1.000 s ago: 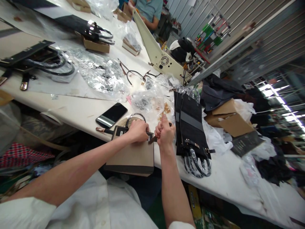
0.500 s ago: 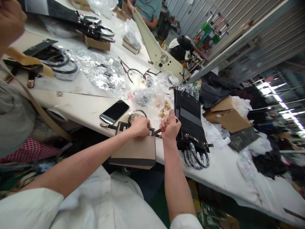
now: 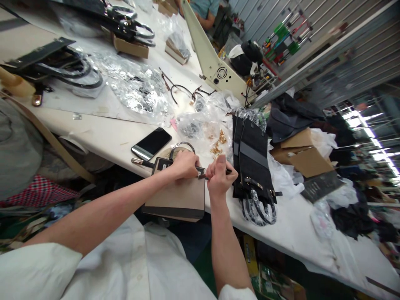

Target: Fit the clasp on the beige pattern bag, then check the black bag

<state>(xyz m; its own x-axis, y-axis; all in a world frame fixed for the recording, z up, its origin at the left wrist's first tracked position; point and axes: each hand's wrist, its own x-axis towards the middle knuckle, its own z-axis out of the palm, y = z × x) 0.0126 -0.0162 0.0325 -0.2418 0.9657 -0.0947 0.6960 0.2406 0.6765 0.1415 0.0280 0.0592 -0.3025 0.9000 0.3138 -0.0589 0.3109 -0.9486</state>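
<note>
My left hand (image 3: 185,165): fingers curled down and pressed on the top edge of the tan handbag (image 3: 178,196), pinning its black trim against the table
My right hand (image 3: 220,176): balled into a fist around a thin dark tool (image 3: 215,174), thumb up; the tool's tip sits at the bag's top corner, right beside my left fingertips
Tan handbag: lies flat at the near edge of the white table (image 3: 103,139), its bottom hanging over the edge toward my lap; a dark band runs along that bottom
Bag handle (image 3: 182,146): a round dark loop poking out past my left knuckles
Phone (image 3: 151,143): face up, screen dark, just left of the bag's top
Gold-tipped strap end (image 3: 140,162): lies between the phone and the bag
Black bags (image 3: 252,166): a stack just to the right of my right fist, handles wrapped in clear plastic hanging over the table edge
Gold fittings (image 3: 219,142): small loose pile beyond my hands, by crumpled clear plastic
Cream machine (image 3: 212,62): stands farther back on the table
Cardboard box (image 3: 299,152): right of the black bags, well apart from my hands
Another person (image 3: 203,8): at the far end, only a teal sleeve and an arm in view
</note>
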